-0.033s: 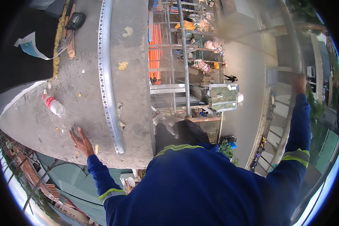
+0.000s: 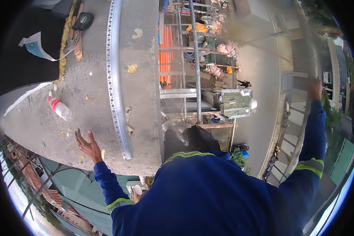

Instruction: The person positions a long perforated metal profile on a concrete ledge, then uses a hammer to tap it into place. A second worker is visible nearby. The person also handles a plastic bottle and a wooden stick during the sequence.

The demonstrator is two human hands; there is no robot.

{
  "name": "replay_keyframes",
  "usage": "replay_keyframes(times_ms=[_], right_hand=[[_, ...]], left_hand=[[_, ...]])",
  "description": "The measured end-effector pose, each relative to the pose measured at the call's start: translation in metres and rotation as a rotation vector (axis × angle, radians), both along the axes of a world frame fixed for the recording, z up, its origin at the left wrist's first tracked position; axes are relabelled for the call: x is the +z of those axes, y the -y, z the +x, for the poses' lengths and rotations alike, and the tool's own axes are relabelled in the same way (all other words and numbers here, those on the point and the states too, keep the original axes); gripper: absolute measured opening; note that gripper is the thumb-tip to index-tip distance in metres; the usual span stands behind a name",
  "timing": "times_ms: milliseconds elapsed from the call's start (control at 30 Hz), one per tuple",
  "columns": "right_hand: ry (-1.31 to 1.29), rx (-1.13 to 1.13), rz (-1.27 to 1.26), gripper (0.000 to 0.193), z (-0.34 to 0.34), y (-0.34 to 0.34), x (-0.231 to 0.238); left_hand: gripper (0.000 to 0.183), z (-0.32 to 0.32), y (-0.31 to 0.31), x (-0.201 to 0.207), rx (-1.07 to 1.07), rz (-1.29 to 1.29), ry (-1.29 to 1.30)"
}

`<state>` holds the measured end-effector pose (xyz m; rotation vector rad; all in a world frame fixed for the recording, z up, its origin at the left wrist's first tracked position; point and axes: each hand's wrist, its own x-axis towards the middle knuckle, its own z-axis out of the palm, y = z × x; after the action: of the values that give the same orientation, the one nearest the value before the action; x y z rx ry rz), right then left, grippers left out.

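My left hand (image 2: 89, 147) has its fingers spread over the grey concrete ledge (image 2: 82, 118) and holds nothing. Whether its fingertips rest on the concrete I cannot tell. Just beyond them a clear plastic bottle (image 2: 60, 110) with a red label lies on its side. To the right of this hand, a long silver metal strip punched with holes (image 2: 116, 78) runs lengthwise along the ledge. Out at the far right, my right hand (image 2: 314, 89) is closed around a grey scaffold pole (image 2: 311, 51). The fingers there are small and hazy.
A dark tape measure (image 2: 83, 21) and wood strips (image 2: 78, 47) lie at the far left of the ledge. Its right edge drops to scaffold tubes (image 2: 196, 59), orange pipes (image 2: 165, 55) and a corrugated roof (image 2: 235, 104). A person (image 2: 244, 83) is on the road (image 2: 259, 114) below.
The view has shifted slightly, so the ledge and its things sit a little farther right. The fingers of my left hand have spread wider. My right hand stays at the pole.
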<state>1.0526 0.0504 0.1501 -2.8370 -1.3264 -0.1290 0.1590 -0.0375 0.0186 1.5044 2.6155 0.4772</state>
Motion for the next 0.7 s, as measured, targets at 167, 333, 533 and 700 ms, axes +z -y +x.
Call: replay_keyframes(times_ms=[167, 333, 533, 700], right_hand=[[0.023, -0.04, -0.009, 0.048, -0.005, -0.008, -0.003], [0.076, -0.033, 0.005, 0.047, -0.006, -0.009, -0.008], [-0.028, -0.062, 0.021, 0.038, -0.022, -0.008, 0.003], [-0.034, -0.066, 0.023, 0.042, -0.025, -0.01, 0.005]], left_hand=[[0.07, 0.117, -0.012, 0.018, -0.261, -0.087, 0.238], [0.053, 0.14, -0.039, 0.004, -0.169, -0.107, 0.213], [0.035, 0.109, -0.054, -0.004, -0.139, -0.039, 0.22], [0.049, 0.108, -0.062, 0.003, -0.085, -0.064, 0.151]])
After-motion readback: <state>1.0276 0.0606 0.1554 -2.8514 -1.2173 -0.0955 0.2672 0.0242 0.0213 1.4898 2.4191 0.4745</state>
